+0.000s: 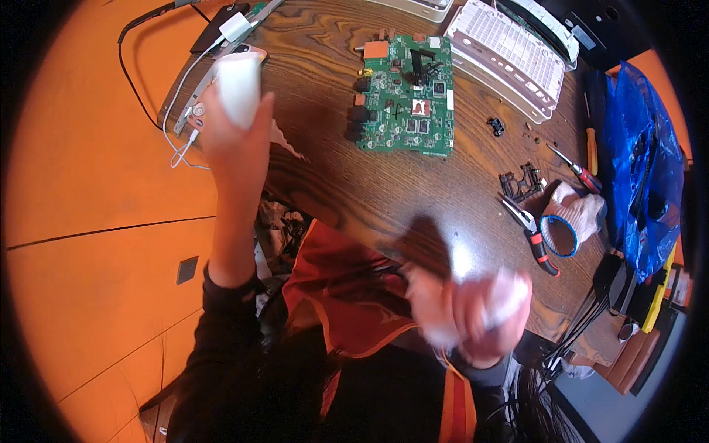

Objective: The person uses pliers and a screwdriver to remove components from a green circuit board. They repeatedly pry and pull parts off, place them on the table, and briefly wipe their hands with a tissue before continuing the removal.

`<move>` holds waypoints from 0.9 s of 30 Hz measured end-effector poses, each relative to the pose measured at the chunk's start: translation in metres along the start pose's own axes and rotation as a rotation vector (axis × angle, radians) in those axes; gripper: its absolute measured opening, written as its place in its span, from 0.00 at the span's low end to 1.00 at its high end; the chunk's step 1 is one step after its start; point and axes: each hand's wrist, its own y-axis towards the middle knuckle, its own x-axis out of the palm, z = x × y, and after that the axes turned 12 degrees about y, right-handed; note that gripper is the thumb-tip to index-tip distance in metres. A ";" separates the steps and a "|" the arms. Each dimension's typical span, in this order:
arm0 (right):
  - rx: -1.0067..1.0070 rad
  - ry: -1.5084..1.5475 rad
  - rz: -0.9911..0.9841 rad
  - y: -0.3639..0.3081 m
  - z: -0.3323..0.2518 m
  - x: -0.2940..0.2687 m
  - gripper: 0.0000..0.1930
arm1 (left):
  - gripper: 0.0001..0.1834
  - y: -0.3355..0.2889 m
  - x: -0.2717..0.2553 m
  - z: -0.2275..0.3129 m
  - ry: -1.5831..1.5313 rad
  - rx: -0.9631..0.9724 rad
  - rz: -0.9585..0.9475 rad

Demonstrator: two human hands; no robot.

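Observation:
My left hand [238,140] is raised over the left part of the table, with the thumb apart at the right side. In its grip is a smooth white object with rounded corners [240,83], blurred, its kind unclear. Low over the table's near edge is my right hand [461,314], smeared by motion. Something whitish shows at its right side, and whether it is held cannot be made out. A green circuit board [410,96] lies flat beyond both hands, with chips, connectors along its left edge and a small black part on top.
White perforated housings [502,55] lie at the far right. Nearer are red-black pliers [535,236], a screwdriver [580,171], a knitted glove [580,214], small black parts [521,181] and a blue plastic bag [641,170]. A white adapter [235,28] with its cable sits at the far left.

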 end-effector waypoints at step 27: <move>-0.455 -1.692 -0.136 0.034 -0.009 -0.012 0.36 | 0.06 -0.097 -0.017 0.118 -1.381 -0.005 -0.627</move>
